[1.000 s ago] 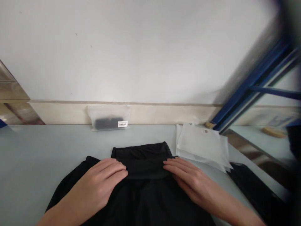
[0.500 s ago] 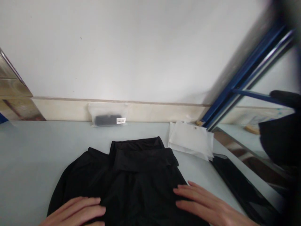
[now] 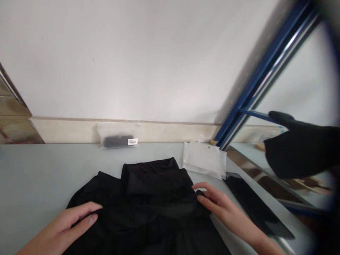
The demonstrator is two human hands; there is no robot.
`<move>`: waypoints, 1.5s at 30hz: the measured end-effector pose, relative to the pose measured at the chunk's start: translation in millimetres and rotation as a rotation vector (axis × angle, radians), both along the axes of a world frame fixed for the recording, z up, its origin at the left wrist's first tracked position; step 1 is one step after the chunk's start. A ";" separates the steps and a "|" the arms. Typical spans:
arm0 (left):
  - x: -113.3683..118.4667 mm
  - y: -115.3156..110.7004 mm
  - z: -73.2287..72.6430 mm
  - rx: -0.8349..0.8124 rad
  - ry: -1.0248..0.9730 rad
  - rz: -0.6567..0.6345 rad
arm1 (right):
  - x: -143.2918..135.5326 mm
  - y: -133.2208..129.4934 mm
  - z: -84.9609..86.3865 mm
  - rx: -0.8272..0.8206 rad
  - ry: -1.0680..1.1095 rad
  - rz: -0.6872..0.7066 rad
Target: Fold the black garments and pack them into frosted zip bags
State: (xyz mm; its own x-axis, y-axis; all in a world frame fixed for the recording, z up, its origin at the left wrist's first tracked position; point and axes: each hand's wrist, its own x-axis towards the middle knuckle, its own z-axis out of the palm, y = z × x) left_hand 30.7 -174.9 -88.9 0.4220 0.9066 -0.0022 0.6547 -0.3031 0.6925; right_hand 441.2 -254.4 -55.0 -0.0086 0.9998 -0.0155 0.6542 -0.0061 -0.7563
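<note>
A black garment point(image 3: 154, 184) of smooth, thin cloth lies on the table in front of me, with a wide folded band at its far end. My left hand point(image 3: 71, 223) is closed on the cloth at the left, thumb and fingers pinching it. On the right, my right hand point(image 3: 219, 203) pinches the garment's edge near the folded band. Between the two hands a layer of cloth stretches across the garment. The near part of the garment runs out of the bottom of the view.
A clear bag with a dark item point(image 3: 118, 140) and barcode label leans at the wall. White plastic bags point(image 3: 203, 159) lie at the back right. Beside them is a flat black panel point(image 3: 255, 205). A blue-framed mirror point(image 3: 265, 71) stands along the right of the table point(image 3: 34, 177).
Both hands, flat on the garment before, now pinch its cloth. A layer of it is drawn up toward the folded band. The view has shifted slightly.
</note>
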 end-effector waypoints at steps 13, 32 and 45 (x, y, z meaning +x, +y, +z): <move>28.2 13.5 9.1 0.773 0.431 -0.138 | -21.1 22.1 -5.1 0.327 -0.469 -0.189; 90.3 63.9 17.7 0.509 0.241 -0.184 | -3.0 85.2 6.2 0.279 -0.511 0.161; 126.5 27.3 2.6 0.806 0.365 -0.361 | -55.8 59.5 -12.8 0.421 -0.940 0.383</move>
State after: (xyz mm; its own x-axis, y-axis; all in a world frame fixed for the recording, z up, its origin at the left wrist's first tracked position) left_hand 157.2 -147.6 -86.2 0.7735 0.5078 0.3792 0.5625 -0.8257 -0.0418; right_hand 385.4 -195.0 -67.8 -0.4827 0.8605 0.1630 0.8741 0.4616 0.1513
